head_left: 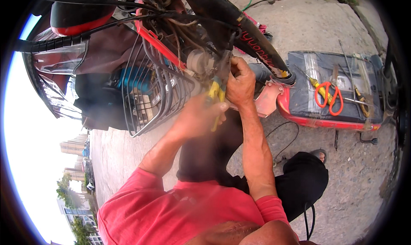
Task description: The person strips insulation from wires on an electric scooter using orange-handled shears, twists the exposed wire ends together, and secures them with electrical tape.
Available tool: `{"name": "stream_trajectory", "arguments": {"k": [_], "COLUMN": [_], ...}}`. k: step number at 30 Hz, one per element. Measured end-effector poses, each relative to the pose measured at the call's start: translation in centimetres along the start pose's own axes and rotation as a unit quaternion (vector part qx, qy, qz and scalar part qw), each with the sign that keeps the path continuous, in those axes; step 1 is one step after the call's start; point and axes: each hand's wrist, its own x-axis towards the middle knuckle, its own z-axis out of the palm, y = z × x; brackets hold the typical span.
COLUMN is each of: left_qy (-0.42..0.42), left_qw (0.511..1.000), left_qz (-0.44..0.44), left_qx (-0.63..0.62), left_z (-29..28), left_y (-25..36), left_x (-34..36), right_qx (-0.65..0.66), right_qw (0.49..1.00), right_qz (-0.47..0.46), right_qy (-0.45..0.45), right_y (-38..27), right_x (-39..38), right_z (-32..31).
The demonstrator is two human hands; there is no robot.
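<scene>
My left hand (pixel 198 116), partly blurred, is closed around the yellow handles of a pair of pliers (pixel 213 92). The dark head of the pliers points up into the exposed wiring of a red and black electric scooter (pixel 160 41). Close beside the pliers, my right hand (pixel 240 83) is closed with its fingers bent at the scooter's front. What its fingertips pinch is hidden. Cables (pixel 184 24) and a round grey metal part (pixel 198 61) lie just above and left of my hands.
A wire basket (pixel 147 112) hangs at the left. On the taped footboard (pixel 299 103) at the right lie orange-handled scissors (pixel 340 100), a yellow-handled tool (pixel 319 87) and screwdrivers. The black scooter tube (pixel 239 26) slants above my right hand. Concrete ground (pixel 355 172) surrounds it.
</scene>
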Motion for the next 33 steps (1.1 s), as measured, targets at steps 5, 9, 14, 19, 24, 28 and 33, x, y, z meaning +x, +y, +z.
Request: {"name": "stream_trajectory", "arguments": {"k": [5, 9, 14, 19, 24, 28, 33], "left_qy": [-0.062, -0.132, -0.133, -0.176, -0.231, -0.252, -0.240], "left_qw": [0.961, 0.990, 0.959, 0.948, 0.934, 0.937, 0.952], "left_qz": [0.165, -0.031, -0.013, -0.013, -0.008, -0.025, -0.075], "left_qx": [0.213, -0.032, -0.250, -0.265, -0.272, -0.242, -0.175], "left_z": [1.7, 2.3, 2.7, 2.8, 2.5, 2.9, 5.8], "left_y": [1.4, 1.7, 0.9, -0.2, -2.9, -6.5, -10.0], "left_x": [0.1, -0.9, -2.1, -4.1, -6.8, -8.4, -7.7], "right_qx": [0.041, 0.097, 0.062, 0.086, 0.019, -0.043, -0.114], "right_qw": [0.998, 0.993, 0.995, 0.994, 0.998, 0.998, 0.989], "right_qz": [0.046, 0.058, 0.072, 0.069, 0.064, 0.031, -0.024], "right_qy": [-0.020, -0.037, -0.035, -0.022, -0.006, 0.017, 0.093], "right_y": [-0.3, 0.4, -0.6, 0.0, -0.1, -1.8, -9.7], "right_x": [0.0, 0.1, 0.2, -0.2, -1.2, -2.0, -1.6], "right_z": [-0.2, -0.4, -1.0, -0.7, -1.5, -3.4, -5.9]}}
